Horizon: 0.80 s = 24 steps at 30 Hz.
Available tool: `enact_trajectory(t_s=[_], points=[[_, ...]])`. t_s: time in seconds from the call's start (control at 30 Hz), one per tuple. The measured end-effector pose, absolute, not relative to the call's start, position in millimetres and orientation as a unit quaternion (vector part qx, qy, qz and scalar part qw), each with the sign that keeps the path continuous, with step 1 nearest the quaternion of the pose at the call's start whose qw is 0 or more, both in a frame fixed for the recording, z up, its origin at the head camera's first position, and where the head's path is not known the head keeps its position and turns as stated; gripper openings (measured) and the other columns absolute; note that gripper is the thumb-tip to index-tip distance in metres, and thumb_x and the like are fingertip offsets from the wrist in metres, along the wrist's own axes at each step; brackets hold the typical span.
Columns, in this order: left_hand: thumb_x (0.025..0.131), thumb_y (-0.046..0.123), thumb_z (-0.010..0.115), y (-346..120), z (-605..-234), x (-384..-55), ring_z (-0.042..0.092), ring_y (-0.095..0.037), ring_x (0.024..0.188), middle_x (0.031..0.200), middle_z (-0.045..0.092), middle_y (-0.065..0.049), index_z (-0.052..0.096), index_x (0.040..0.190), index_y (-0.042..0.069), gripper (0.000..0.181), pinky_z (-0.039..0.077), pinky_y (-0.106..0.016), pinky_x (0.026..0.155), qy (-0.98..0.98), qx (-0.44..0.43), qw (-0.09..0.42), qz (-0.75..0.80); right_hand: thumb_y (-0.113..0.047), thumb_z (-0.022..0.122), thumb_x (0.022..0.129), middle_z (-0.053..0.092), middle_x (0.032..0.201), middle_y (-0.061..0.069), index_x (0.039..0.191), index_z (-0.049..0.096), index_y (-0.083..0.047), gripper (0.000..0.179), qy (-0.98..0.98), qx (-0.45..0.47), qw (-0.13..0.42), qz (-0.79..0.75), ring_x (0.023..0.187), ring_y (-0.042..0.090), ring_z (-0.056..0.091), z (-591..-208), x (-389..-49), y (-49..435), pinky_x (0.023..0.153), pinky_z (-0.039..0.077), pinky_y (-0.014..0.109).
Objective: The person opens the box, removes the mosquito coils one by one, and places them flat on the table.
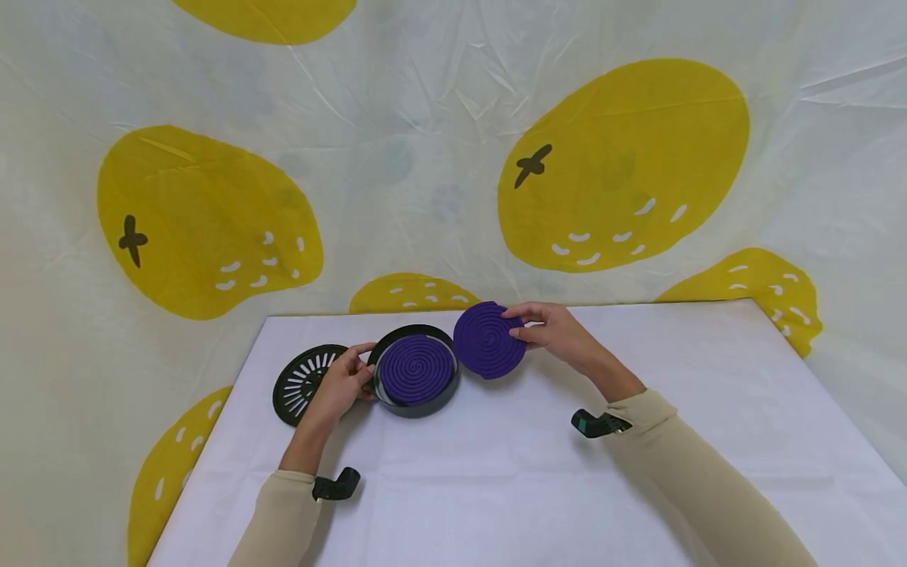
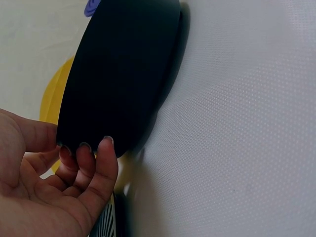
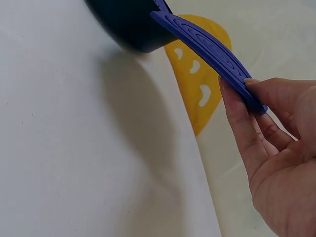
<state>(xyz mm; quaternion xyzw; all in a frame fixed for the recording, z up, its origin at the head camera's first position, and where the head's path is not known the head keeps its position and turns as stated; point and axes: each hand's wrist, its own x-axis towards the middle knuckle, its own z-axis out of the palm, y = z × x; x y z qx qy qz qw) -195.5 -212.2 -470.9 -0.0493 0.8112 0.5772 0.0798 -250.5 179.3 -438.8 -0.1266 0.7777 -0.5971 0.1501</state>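
We judge this partway: one purple coil (image 1: 416, 368) lies in the dark tin (image 1: 414, 410) the left hand (image 1: 343, 383) pinches, a second coil (image 1: 487, 342) is outside, pinched by the right hand (image 1: 556, 335), the slotted disc (image 1: 306, 384) beside the left hand.

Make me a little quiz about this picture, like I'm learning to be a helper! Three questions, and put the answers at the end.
1. Which hand pinches a purple spiral disc up off the table?
A) left
B) right
C) neither

2. True or false: the left hand is holding the round dark container.

3. How many purple spiral discs can you count in the head view?

Key:
1. B, the right hand.
2. True; its fingers are at the container's edge.
3. Two: one pinched in the right hand, and a second disc inside the container.
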Motion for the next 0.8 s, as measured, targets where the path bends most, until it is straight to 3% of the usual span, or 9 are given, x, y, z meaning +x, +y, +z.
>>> enact_trajectory(t_s=[0.37,0.8], points=[[0.102,0.003,0.056,-212.8,-470.5,-196.4,0.058,-0.018,0.067,0.087,0.048,-0.005,0.051,0.147,0.009,0.046,0.060,-0.032,0.062,0.813,-0.050,0.080,0.574,-0.009,0.069,0.096,0.062,0.125,0.019,0.132,0.066,-0.006,0.036,0.785,-0.111,0.156,-0.589,0.093,0.017,0.066,-443.6,-256.1,184.8,0.078,0.061,0.027],[0.102,0.004,0.055,-212.8,-470.8,-196.2,0.058,-0.018,0.068,0.089,0.048,-0.005,0.051,0.147,0.010,0.045,0.060,-0.032,0.063,0.813,-0.054,0.083,0.574,-0.006,0.068,0.096,0.065,0.118,0.019,0.131,0.065,-0.003,0.036,0.793,-0.120,0.151,-0.578,0.089,0.015,0.064,-453.6,-262.6,186.4,0.076,0.061,0.032]])
